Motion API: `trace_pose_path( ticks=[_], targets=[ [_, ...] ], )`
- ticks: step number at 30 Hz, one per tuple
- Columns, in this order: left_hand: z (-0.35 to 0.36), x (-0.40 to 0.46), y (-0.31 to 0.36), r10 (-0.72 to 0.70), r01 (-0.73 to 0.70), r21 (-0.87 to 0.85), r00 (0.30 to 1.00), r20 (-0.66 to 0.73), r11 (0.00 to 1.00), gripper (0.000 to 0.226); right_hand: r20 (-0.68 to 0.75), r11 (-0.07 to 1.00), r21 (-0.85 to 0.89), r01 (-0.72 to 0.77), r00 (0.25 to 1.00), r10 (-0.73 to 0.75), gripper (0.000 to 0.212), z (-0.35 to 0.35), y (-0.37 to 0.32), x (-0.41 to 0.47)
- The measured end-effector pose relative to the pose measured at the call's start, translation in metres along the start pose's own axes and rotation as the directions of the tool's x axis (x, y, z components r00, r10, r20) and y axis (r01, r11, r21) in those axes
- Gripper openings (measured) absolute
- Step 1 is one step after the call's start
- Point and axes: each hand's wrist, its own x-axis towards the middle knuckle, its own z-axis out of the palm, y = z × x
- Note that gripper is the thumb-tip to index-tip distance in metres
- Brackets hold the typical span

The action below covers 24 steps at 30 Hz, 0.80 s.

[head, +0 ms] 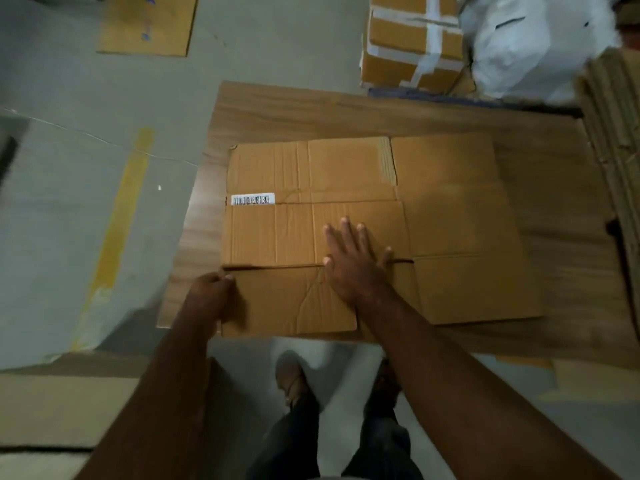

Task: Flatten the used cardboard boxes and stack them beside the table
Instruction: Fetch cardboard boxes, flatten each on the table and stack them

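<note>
A flattened brown cardboard box [450, 209] lies spread on the wooden table [311, 109], a white barcode label on its left edge. My right hand [353, 258] presses flat on the box's middle, fingers straight and spread. My left hand [211, 296] grips the box's near left flap at its left edge, fingers curled over the cardboard. A stack of flattened cardboard [616, 140] rests at the table's right end.
Taped cardboard boxes [412, 39] and a white sack [533, 43] stand behind the table. A cardboard sheet [145, 26] lies on the grey floor at far left. More cardboard [52, 407] lies on the floor at near left. My feet stand below the table's front edge.
</note>
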Motion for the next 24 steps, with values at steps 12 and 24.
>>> trace_pose_path(
  ticks=[12, 24],
  targets=[
    [-0.036, -0.009, 0.037, -0.127, 0.152, -0.102, 0.968, 0.215, 0.983, 0.055, -0.222, 0.973, -0.228, 0.031, 0.971, -0.083, 0.041, -0.100, -0.042, -0.002],
    [-0.023, 0.000, 0.045, 0.038, -0.049, 0.041, 0.973, 0.227, 0.998, 0.045, -0.152, 0.985, -0.167, 0.051, 0.985, -0.077, 0.086, 0.081, -0.022, -0.103]
  ],
)
